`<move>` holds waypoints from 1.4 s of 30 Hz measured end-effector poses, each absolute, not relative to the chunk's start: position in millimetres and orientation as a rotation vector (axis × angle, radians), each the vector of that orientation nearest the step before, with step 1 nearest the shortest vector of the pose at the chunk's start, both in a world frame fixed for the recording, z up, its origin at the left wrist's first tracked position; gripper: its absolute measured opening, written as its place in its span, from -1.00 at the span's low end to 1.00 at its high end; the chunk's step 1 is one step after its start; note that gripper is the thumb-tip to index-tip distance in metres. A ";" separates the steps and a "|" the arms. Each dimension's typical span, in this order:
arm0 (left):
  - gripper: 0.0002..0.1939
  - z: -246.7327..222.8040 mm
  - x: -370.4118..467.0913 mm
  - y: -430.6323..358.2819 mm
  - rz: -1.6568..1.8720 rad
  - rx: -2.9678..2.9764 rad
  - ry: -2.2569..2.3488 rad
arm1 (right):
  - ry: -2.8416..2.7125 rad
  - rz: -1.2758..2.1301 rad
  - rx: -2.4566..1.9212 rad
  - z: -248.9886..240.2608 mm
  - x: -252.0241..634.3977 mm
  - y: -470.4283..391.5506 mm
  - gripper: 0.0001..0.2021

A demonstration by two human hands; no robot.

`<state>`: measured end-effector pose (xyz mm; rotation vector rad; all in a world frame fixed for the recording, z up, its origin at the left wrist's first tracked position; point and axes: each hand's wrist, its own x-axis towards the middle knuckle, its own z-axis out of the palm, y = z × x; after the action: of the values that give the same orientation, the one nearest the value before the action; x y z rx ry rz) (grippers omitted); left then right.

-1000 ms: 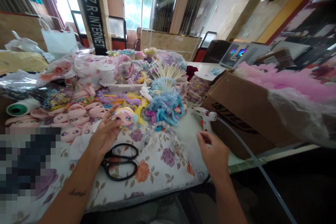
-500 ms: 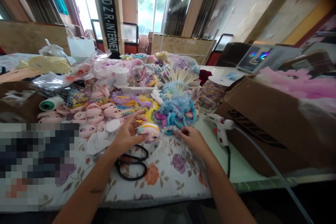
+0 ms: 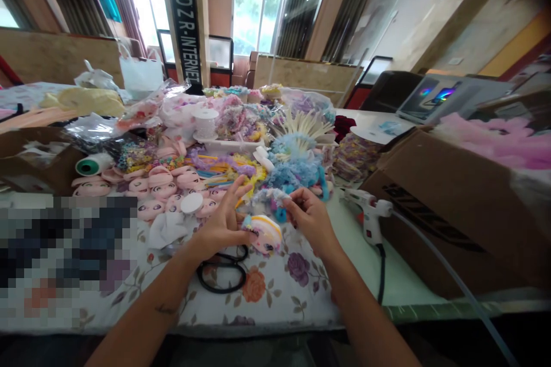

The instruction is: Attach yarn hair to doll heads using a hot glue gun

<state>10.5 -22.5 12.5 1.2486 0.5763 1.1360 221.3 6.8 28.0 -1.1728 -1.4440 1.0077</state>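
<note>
The dark pillar [image 3: 184,28] reads "DZR-INTERNET"; the carton's [image 3: 447,206] print seems illegible.

Tabletop [image 3: 408,281]: pale green, bare on the right
Cover: white flowered cloth [image 3: 206,315], purple and orange blooms
Front: black-handled scissors [image 3: 221,265] on the cloth
Left: crowded pink doll faces [image 3: 163,184], a green-centred thread spool [image 3: 97,164] just beside them, crumpled white fabric [image 3: 166,230] in front
Middle: curly blue yarn [image 3: 295,169], long white tray [image 3: 228,144] behind
Right: white glue gun [image 3: 371,222] beside a brown cardboard box [image 3: 443,206]
Far left: front corner pixelated, contents unclear
</note>
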 end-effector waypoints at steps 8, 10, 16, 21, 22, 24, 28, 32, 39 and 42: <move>0.24 8.3 17.7 -23.2 1.160 1.119 0.527 | -1.612 0.886 -1.099 50.4 205.8 3.0 -0.78; 0.23 10.5 18.3 -24.6 1.185 1.102 0.527 | -1.651 0.856 -1.087 54.7 203.8 2.8 -0.79; 0.20 11.2 16.7 -24.8 1.243 1.090 0.558 | -1.728 0.754 -1.084 67.6 195.2 -2.3 -0.81; 0.16 9.5 17.4 -21.4 1.302 1.095 0.622 | -1.749 0.679 -1.114 72.4 191.7 -8.0 -0.81; 0.16 9.8 17.6 -21.0 1.308 1.089 0.630 | -1.755 0.670 -1.122 72.8 191.4 -9.0 -0.81; 0.15 10.3 17.8 -20.7 1.323 1.079 0.641 | -1.757 0.659 -1.135 73.6 190.9 -10.9 -0.80; 0.10 9.6 17.4 -20.4 1.338 1.106 0.682 | -1.733 0.646 -1.154 75.4 188.5 -13.4 -0.80; 0.03 8.5 17.0 -19.2 1.365 1.123 0.695 | -1.706 0.664 -1.155 75.3 185.9 -15.1 -0.81; -0.02 12.3 16.0 -20.2 1.388 1.092 0.718 | -1.669 0.661 -1.161 72.5 186.8 -18.8 -0.79; -0.03 10.8 15.4 -18.1 1.385 1.080 0.707 | -1.628 0.683 -1.163 71.0 187.9 -19.2 -0.79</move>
<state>15.4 -18.1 10.8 1.0802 0.7067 1.3854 187.9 -19.2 71.0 -1.1634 -1.6284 0.6829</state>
